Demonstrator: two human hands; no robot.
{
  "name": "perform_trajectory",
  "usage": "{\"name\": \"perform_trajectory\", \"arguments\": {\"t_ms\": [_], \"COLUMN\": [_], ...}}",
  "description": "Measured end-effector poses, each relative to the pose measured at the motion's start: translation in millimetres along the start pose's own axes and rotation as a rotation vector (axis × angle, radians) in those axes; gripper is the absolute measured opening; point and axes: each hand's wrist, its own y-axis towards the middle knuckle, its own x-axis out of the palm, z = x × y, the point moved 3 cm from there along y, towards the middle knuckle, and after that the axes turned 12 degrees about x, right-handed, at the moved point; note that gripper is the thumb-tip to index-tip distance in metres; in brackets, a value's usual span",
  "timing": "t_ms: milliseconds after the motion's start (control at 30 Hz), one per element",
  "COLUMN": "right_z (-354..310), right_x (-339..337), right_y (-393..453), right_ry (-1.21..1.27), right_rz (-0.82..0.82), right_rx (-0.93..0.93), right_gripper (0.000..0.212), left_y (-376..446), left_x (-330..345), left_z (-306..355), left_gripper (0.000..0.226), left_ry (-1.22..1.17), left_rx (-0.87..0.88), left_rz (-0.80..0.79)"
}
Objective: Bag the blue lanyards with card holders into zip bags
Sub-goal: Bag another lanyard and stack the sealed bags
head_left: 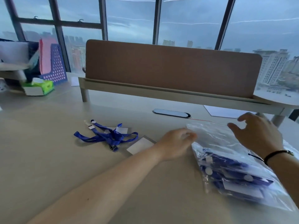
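Lanyards (pixel 106 135) loose left of left hand (pixel 176 143), grip unclear at zip bag (pixel 215 136), right hand (pixel 257 133) grip wide

Counts: 2 hands in view, left hand (pixel 176 143) and right hand (pixel 257 133). 2 zip bags: one empty zip bag (pixel 215 135), one filled zip bag (pixel 239 177); how many lanyards are inside it can't be counted, too blurred. Loose blue lanyards (pixel 106 135) in 1 tangle on the desk (pixel 48 143), looks like 2, not certain. 2 loose card holders (pixel 140 145). 1 tissue box (pixel 38 88). 1 blue file rack (pixel 55 67). 1 brown divider panel (pixel 169 67).
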Motion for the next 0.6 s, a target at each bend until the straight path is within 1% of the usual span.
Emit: {"name": "perform_trajectory", "arguments": {"t_ms": [67, 167, 267, 400, 467, 533, 600], "right_z": [-39, -101, -158, -221, -246, -266, -276], "right_x": [-1, 11, 34, 74, 89, 101, 111], "right_y": [-21, -62, -104, -150, -165, -176, -181], "right_ry": [0.068, 0.192, 0.280, 0.330, 0.311, 0.239, 0.194], "right_rz": [0.005, -0.124, -0.270, -0.429, -0.451, -0.432, -0.405], "right_rx": [-0.168, -0.336, -0.416, -0.496, -0.512, -0.541, -0.541], "right_gripper": [0.035, 0.026, 0.022, 0.022, 0.030, 0.037, 0.036], "left_y": [-25, -69, -109, -160, -177, -181, -178], "left_x": [-29, -76, -127, -182, -193, -199, -200], "left_z": [-7, -32, -62, -97, -111, -119, -122], "left_gripper": [0.035, 0.027, 0.022, 0.024, 0.027, 0.030, 0.031], "left_ry": [0.055, 0.159, 0.253, 0.405, 0.411, 0.375, 0.350], "left_rx": [0.001, -0.046, -0.146, -0.291, -0.332, -0.348, -0.341], "left_rz": [0.071, 0.151, 0.293, 0.564, 0.615, 0.638, 0.652]}}
